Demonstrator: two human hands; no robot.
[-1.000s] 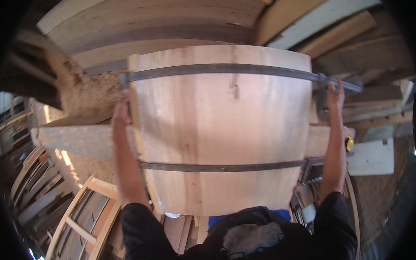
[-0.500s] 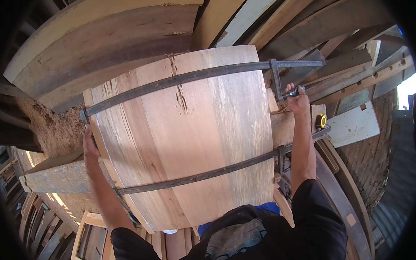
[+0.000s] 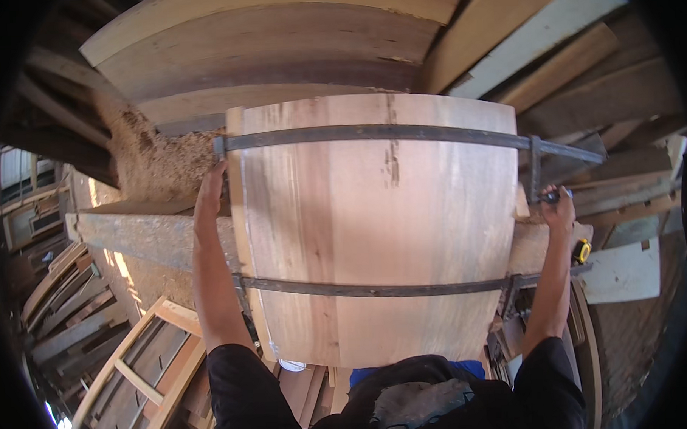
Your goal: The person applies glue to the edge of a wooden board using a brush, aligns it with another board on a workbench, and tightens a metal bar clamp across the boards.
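Observation:
A wide panel of pale and reddish boards (image 3: 404,212) lies in front of me, with a narrow wooden strip (image 3: 238,180) along its left edge. Two dark metal bar clamps span it, a far bar clamp (image 3: 371,135) and a near bar clamp (image 3: 376,290). My left hand (image 3: 209,193) is at the left jaw of the far clamp, beside the strip; its fingers are partly hidden and look closed around the jaw. On the right, my right hand (image 3: 560,211) is closed around the far clamp's screw handle (image 3: 549,197).
A yellow and black tape measure (image 3: 581,250) sits right of my right forearm. Sawdust (image 3: 168,164) is heaped left of the panel. Large curved boards (image 3: 277,43) lie beyond it. A wooden frame (image 3: 130,373) stands at the lower left, and a white board (image 3: 625,273) at the right.
The whole view has swung, so the panel and both arms appear farther right and the panel looks more level. Both hands stay at the far clamp's ends; the right wrist looks slightly turned.

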